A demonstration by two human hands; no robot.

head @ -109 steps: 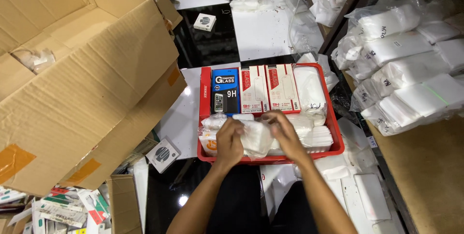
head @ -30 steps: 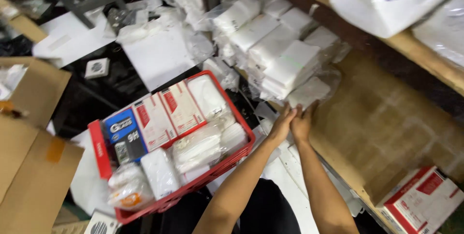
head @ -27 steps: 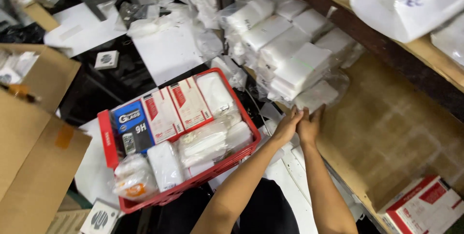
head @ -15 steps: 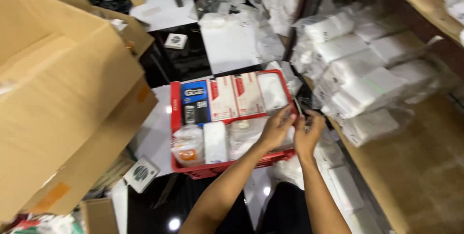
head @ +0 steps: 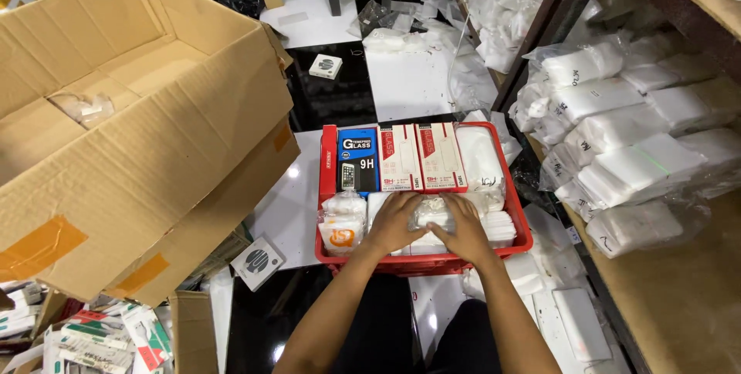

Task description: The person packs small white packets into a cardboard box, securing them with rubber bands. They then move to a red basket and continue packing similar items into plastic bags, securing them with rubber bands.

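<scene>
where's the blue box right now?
Head view: the blue box stands in the red basket's far-left corner, left of two white-and-red boxes, beyond both hands.

red plastic basket. inside, one blue and black flat box, two white boxes with red bands, clear-white plastic packets, one packet with an orange patch. brown cardboard box with orange tape strips. glossy black floor. pale white bags on a tan wooden shelf.
</scene>
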